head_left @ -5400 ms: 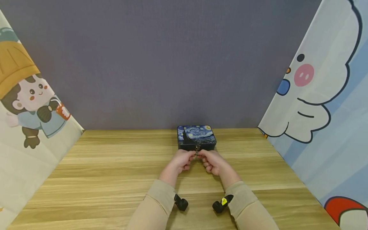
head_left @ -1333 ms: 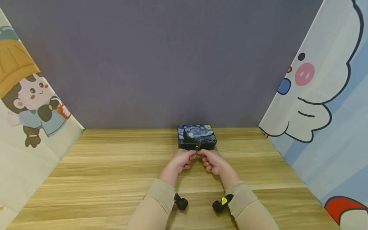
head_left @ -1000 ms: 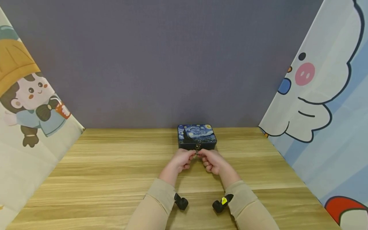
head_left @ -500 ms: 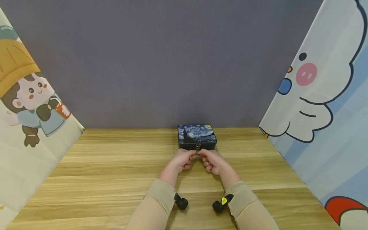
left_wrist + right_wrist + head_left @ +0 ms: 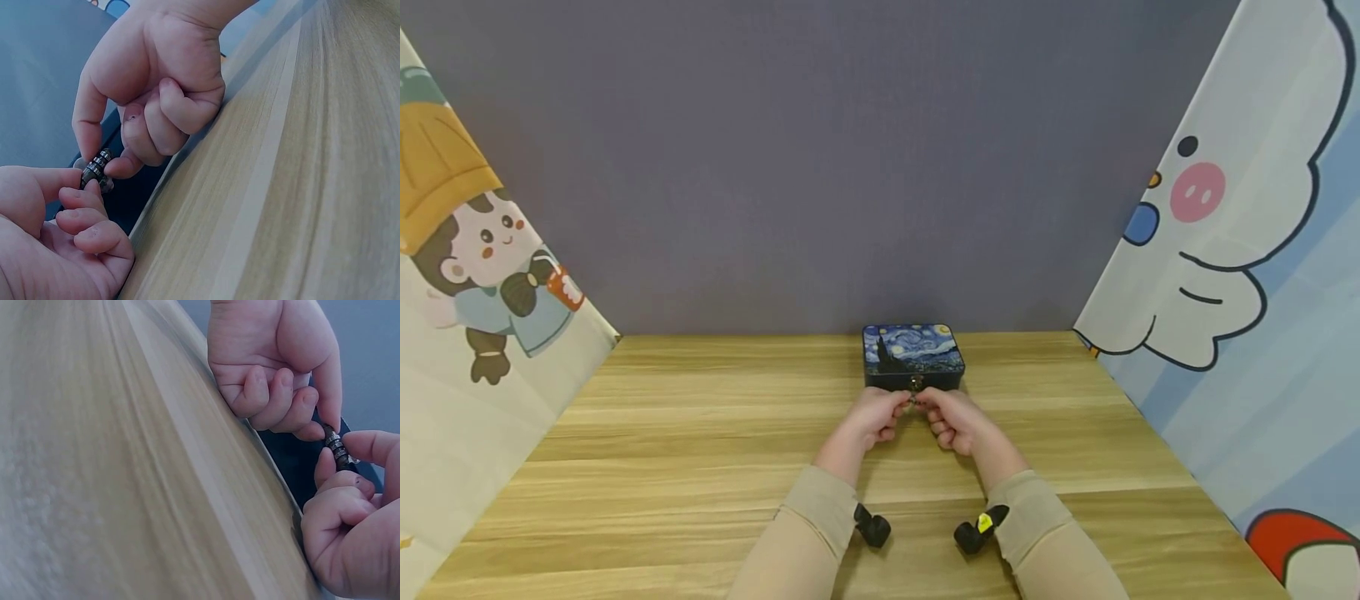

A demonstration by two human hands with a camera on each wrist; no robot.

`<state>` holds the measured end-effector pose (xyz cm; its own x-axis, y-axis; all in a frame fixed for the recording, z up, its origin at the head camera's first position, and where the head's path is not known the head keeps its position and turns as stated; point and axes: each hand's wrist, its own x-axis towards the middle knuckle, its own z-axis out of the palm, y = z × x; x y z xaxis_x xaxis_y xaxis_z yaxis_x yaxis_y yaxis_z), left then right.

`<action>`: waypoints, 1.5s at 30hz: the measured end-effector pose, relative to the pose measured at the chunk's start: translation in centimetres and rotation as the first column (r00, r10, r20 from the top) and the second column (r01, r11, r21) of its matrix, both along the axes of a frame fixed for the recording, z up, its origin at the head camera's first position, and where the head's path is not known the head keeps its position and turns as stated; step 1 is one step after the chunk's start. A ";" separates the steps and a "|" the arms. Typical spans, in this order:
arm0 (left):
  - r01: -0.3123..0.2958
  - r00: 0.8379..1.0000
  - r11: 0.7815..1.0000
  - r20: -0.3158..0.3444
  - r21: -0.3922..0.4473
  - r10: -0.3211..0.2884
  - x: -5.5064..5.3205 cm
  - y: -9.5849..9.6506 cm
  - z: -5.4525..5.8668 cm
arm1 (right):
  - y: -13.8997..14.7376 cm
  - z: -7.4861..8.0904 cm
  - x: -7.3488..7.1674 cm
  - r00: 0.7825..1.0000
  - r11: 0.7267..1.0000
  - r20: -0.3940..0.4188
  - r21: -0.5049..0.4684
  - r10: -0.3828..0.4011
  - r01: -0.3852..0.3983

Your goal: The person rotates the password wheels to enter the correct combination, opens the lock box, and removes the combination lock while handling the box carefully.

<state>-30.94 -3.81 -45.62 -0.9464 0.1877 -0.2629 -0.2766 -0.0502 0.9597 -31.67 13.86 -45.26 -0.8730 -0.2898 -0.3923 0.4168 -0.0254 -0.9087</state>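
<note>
A tin box [image 5: 913, 354] with a swirling blue night-sky picture on its lid lies lid down against the back wall, a brass-coloured clasp [image 5: 916, 382] on its front. Just below the clasp is a small dark combination padlock [image 5: 337, 450] with a row of number rings. My left hand [image 5: 877, 417] pinches one end of it between thumb and forefinger, the other fingers curled in. From the opposite side my right hand [image 5: 953, 421] pinches the other end in the same way. In the left wrist view the rings of the padlock [image 5: 97, 164] show between the fingertips; the digits are too small to read.
The wood-grain table [image 5: 700, 433] reaches to a grey back wall [image 5: 760, 167]. Cartoon-printed panels [image 5: 1225, 208] stand along both sides. Small black wrist cameras [image 5: 872, 528] stick out from the beige sleeves [image 5: 820, 508].
</note>
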 end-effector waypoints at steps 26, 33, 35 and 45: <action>0.013 1.000 1.000 -0.002 0.018 -0.013 -0.2 0.0 -0.2 | 0.7 1.0 -0.1 0.995 0.998 0.090 -0.062 0.034 -0.028; 0.014 1.000 1.000 -0.001 0.007 -0.014 -0.1 0.0 -0.1 | 0.6 0.9 0.0 0.995 0.996 0.099 -0.083 0.021 -0.013; 0.015 1.000 1.000 -0.002 0.004 -0.015 -0.1 0.0 0.0 | 0.6 0.7 0.0 0.994 0.996 0.105 -0.088 0.016 -0.007; -0.001 1.000 1.000 -0.007 -0.001 0.001 0.0 0.2 0.1 | 0.3 0.4 -0.2 0.997 0.997 0.069 -0.078 0.029 -0.024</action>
<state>-30.91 -3.65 -45.52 -0.9483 0.1868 -0.2566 -0.2699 -0.0492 0.9616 -31.87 14.20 -44.89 -0.8355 -0.3443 -0.4283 0.4812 -0.0820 -0.8728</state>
